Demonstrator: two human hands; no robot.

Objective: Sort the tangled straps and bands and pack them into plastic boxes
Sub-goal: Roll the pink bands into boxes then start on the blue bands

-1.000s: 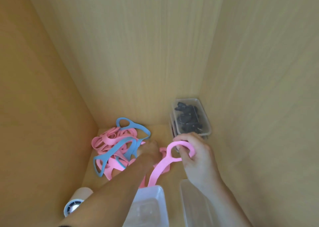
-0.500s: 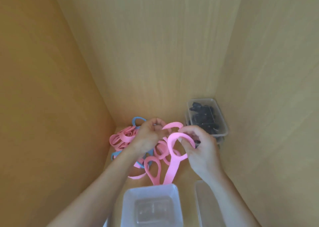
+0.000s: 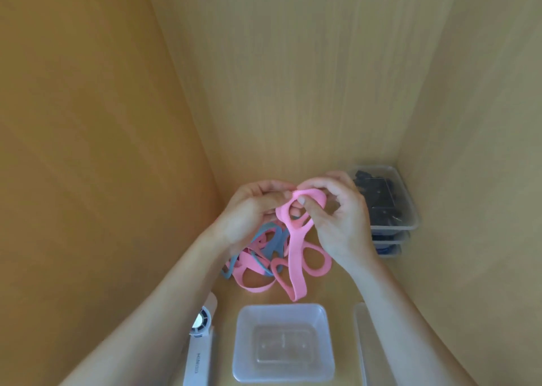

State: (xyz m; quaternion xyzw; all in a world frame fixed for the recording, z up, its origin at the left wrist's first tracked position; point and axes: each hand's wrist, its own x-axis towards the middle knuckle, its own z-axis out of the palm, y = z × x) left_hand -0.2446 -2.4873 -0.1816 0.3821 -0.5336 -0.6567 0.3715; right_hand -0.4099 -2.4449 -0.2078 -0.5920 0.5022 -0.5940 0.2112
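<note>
A pink strap (image 3: 296,256) with a loop at its top hangs between both hands above the shelf floor. My right hand (image 3: 337,218) pinches the loop, its thumb poking through it. My left hand (image 3: 252,212) grips the same loop from the left side. Beneath the hands lies a tangle of pink and blue bands (image 3: 264,256). An empty clear plastic box (image 3: 283,343) stands near the front, just below the strap's hanging end.
Stacked clear boxes (image 3: 390,209) holding dark items stand in the back right corner. A white handheld fan (image 3: 199,344) lies at the front left. A second clear container edge (image 3: 362,344) shows at the front right. Wooden walls enclose left, back and right.
Both hands have risen and come together on the pink strap's loop, lifting it clear of the tangle. The left hand left the pile and took hold of the loop.
</note>
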